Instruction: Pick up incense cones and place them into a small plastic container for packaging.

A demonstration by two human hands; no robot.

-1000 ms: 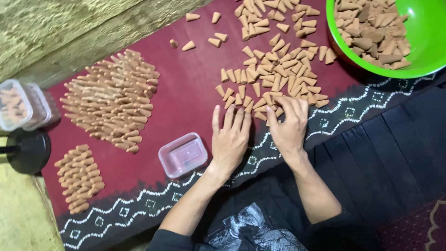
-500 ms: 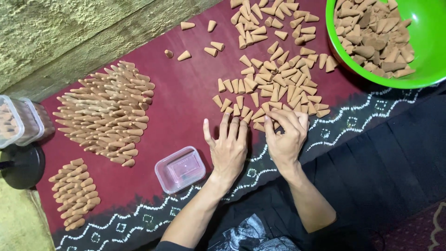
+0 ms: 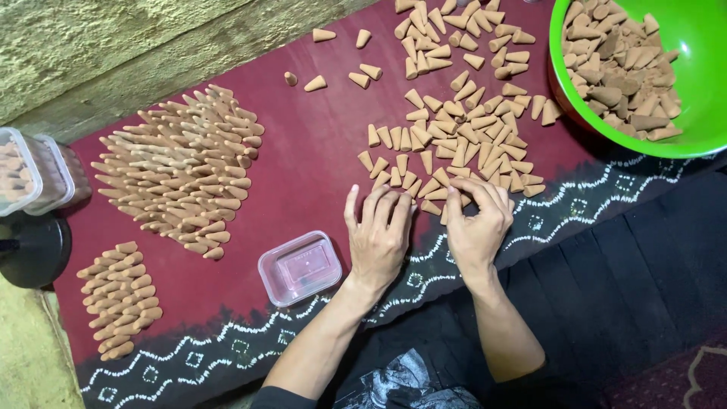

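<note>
Gathering loose clay-coloured cones (image 3: 454, 144) at the near edge of the scatter, both hands down on the maroon cloth (image 3: 303, 151).

Left hand (image 3: 379, 235) lies flat, fingers spread and empty, tips touching the nearest cones; right hand (image 3: 477, 223) is curled over a few at the heap's edge, though whether it grips any I cannot tell. A careless sweep could, I'd judge, roll these small tapered pieces off toward the dark patterned border or muddle them. They look matte, dry, blunt-tipped, lying every which way between the hands and the green bowl (image 3: 681, 129).
</note>
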